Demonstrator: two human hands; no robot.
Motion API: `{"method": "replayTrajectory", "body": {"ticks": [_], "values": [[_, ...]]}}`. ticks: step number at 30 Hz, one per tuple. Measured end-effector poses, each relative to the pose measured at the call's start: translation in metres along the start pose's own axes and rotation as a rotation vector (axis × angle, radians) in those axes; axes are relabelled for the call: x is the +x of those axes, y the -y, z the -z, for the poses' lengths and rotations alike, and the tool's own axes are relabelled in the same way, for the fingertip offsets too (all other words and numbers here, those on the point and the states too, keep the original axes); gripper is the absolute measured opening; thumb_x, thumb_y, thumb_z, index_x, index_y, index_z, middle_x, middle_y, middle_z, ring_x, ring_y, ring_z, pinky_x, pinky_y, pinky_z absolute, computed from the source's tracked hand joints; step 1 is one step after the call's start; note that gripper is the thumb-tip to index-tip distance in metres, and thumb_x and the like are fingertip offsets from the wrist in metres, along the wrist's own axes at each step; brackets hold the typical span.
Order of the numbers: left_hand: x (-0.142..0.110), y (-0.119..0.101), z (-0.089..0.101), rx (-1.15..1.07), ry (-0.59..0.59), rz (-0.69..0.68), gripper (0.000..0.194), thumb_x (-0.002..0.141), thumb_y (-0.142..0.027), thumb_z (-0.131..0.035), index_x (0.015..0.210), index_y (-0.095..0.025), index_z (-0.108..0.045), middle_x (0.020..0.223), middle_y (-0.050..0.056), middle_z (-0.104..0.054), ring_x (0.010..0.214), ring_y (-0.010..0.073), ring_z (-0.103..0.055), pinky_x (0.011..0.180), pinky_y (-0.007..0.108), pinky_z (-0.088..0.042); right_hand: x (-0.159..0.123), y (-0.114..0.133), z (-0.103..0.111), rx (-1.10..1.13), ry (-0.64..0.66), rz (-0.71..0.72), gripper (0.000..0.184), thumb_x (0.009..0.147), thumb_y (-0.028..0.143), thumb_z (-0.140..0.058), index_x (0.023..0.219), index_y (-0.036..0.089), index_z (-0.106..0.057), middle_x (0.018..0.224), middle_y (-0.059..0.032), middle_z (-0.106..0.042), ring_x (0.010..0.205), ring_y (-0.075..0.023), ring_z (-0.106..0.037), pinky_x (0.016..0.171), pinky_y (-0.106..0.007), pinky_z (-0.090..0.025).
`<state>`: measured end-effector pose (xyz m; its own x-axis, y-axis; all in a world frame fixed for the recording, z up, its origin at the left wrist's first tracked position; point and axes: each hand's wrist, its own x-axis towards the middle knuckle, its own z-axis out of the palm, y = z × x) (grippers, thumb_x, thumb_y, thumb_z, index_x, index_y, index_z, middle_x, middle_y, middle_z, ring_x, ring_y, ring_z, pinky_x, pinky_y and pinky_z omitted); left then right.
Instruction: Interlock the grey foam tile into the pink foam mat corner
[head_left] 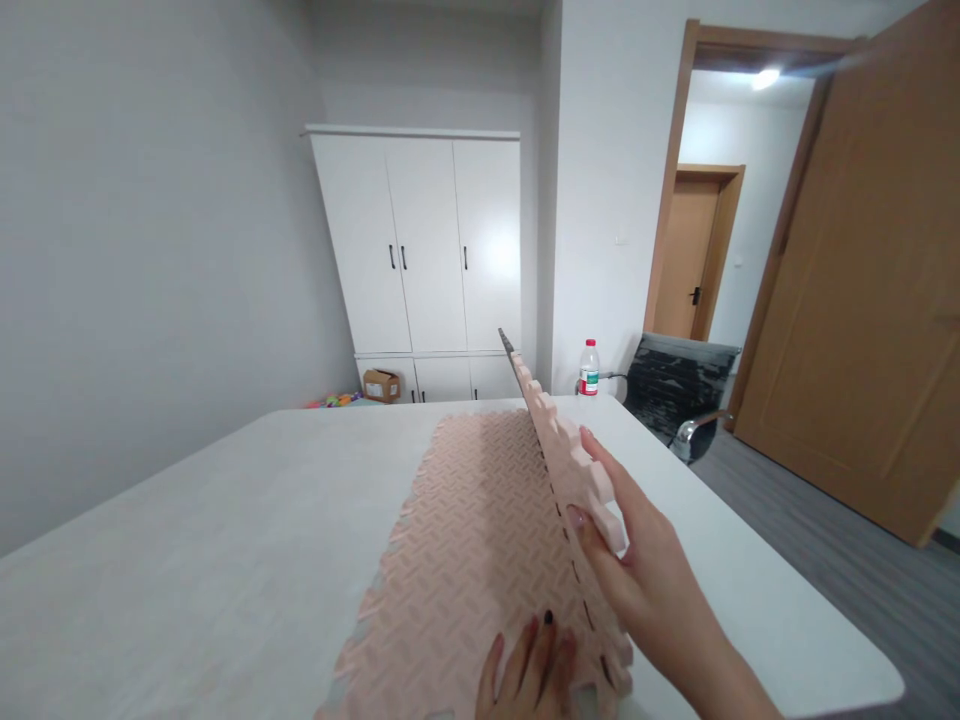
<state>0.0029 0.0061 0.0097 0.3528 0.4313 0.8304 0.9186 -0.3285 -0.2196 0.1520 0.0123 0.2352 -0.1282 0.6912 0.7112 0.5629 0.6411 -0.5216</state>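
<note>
A pale pink foam mat (465,500) with a raised tread pattern and toothed edges lies flat on the white table. Along its right side a foam mat panel (559,455) stands up steeply, leaning a little, with a seam of small dark gaps at its foot. My right hand (649,560) pinches this panel's toothed upper edge between thumb and fingers. At the bottom, my left hand (529,675) rests palm down on the flat mat near the seam, fingers stretched out and holding nothing. Its wrist is out of frame.
The white table (225,520) stretches out on both sides of the mat. A bottle with a red cap (589,370) stands near its far right edge. Beyond are a black chair (679,385), a cardboard box (381,385), a white cabinet (427,240) and an open wooden door (862,270).
</note>
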Motion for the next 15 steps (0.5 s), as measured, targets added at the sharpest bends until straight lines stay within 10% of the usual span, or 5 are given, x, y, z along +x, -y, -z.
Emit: {"method": "replayTrajectory", "body": {"ticks": [5, 10, 15], "values": [[0.005, -0.002, 0.005, -0.018, -0.024, 0.031, 0.031, 0.083, -0.02, -0.054, 0.109, -0.034, -0.066, 0.108, -0.005, -0.071, 0.131, 0.0146, -0.042, 0.12, 0.037, -0.016, -0.033, -0.018, -0.012, -0.113, -0.058, -0.125, 0.052, 0.089, 0.031, -0.046, 0.138, 0.021, -0.036, 0.139, -0.0092, -0.048, 0.127, -0.0208, -0.046, 0.102, -0.037, -0.043], [0.005, 0.002, 0.006, -0.038, -0.003, 0.013, 0.044, 0.079, -0.007, -0.054, 0.112, -0.034, -0.064, 0.113, -0.007, -0.069, 0.134, 0.0125, -0.037, 0.12, 0.036, -0.012, -0.058, -0.048, -0.02, -0.073, -0.048, -0.35, 0.032, 0.089, 0.045, -0.046, 0.096, 0.017, -0.06, 0.086, -0.0095, -0.069, 0.077, -0.0211, -0.065, 0.069, -0.029, -0.053], [0.002, 0.0, 0.007, -0.075, 0.018, 0.04, 0.049, 0.078, -0.002, -0.051, 0.113, -0.033, -0.064, 0.116, -0.006, -0.068, 0.132, 0.0126, -0.042, 0.121, 0.038, -0.006, -0.039, -0.064, 0.008, 0.041, -0.115, -0.423, 0.035, 0.084, 0.053, -0.05, 0.076, 0.02, -0.056, 0.073, -0.0053, -0.065, 0.077, -0.0213, -0.064, 0.066, -0.027, -0.05]]}}
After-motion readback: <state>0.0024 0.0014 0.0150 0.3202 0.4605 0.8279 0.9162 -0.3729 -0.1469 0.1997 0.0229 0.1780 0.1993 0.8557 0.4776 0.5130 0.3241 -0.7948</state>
